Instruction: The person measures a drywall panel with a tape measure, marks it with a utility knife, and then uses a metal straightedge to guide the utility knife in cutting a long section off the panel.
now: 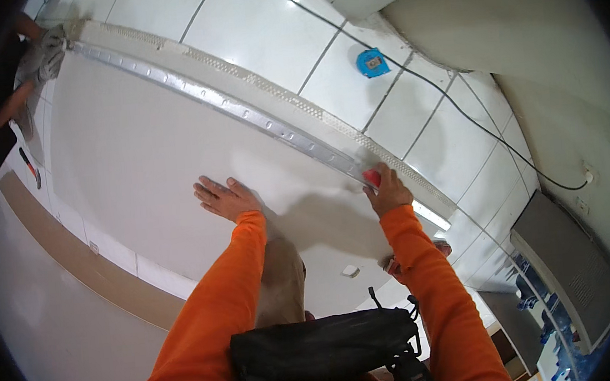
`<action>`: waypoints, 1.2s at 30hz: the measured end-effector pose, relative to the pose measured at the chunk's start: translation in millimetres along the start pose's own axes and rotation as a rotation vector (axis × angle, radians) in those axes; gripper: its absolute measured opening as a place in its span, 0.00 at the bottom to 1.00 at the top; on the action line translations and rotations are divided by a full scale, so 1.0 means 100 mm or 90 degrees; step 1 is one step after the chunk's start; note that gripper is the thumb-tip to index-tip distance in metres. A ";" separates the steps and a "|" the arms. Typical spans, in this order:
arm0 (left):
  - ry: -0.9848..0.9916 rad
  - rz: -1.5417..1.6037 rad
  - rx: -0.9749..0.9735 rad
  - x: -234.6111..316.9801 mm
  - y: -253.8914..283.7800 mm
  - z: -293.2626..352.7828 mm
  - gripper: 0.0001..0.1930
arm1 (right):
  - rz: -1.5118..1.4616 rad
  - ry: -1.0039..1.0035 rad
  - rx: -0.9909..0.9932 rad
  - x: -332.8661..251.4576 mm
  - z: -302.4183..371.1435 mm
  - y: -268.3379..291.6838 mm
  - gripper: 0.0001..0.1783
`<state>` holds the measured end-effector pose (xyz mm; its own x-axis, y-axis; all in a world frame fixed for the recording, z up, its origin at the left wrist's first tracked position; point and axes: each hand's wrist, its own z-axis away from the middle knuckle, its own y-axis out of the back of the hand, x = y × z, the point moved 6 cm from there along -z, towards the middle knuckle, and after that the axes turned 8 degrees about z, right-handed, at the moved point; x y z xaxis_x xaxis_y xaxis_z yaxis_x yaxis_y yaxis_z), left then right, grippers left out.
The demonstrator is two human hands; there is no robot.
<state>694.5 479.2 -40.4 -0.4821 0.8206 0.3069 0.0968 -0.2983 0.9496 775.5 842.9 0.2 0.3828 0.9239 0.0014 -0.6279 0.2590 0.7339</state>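
Observation:
My left hand (228, 198) lies flat with fingers spread on a large pale board (137, 146). In my right hand (391, 189) is a small red tool (372, 177), mostly covered by the fingers, so its kind is unclear. That hand rests at the near right end of a long silvery metal profile (245, 114), which runs diagonally across the board. Beyond the profile, an off-white perforated strip (257, 82) follows the board's far edge. At the profile's far left end, another person's hand (15, 106) shows near a grey shoe or glove (47, 54).
A blue tape measure (372, 63) lies on white floor tiles (256, 22) beyond the board. A black cable (421, 76) crosses the tiles to a wall socket. An orange-and-black tool (30, 168) lies at left. A grey box-shaped appliance (569, 263) stands at right.

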 end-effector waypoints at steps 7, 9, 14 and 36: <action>0.008 0.020 0.018 0.13 0.06 -0.02 0.40 | -0.053 0.014 0.139 0.42 -0.43 0.32 0.24; 0.007 0.014 0.020 0.15 0.09 -0.03 0.39 | -0.023 0.034 0.190 0.58 -0.71 0.60 0.25; 0.000 0.023 0.007 0.19 0.10 -0.03 0.39 | 0.017 0.031 0.158 0.70 -1.28 0.95 0.32; 0.012 0.049 0.023 0.12 0.21 0.11 0.37 | 0.019 0.465 0.391 0.61 -0.86 0.62 0.06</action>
<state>700.8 488.4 -16.5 -0.4887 0.7859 0.3787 0.1654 -0.3428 0.9247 701.7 939.6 -13.1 -0.2756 0.9292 -0.2462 -0.0854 0.2314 0.9691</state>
